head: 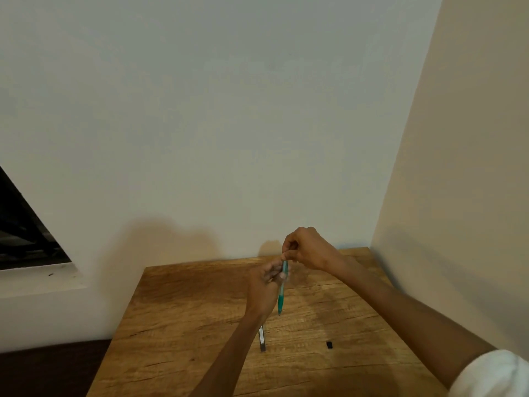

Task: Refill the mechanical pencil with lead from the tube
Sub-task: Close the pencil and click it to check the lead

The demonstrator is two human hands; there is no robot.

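From the head view, a wooden counter (200, 325) sits pushed into a corner of pale walls. Both hands are raised above its far edge. The left hand (264, 290) has its fingers curled round a teal mechanical pencil (282, 290), which stands nearly upright with its tip pointing down at the counter and clear of the wood. The right hand (307, 249) is just above it, fingertips pinched together at the pencil's top end; whether they pinch a lead or the pencil's cap is too small to tell. The two hands touch or nearly touch at that top end.

On the counter nearer the front edge, partly hidden by the left forearm, lies a slim grey lead tube (262, 339). To its right, well apart, lies a small black piece (329, 344). A white sleeve (495, 373) shows at the lower right.
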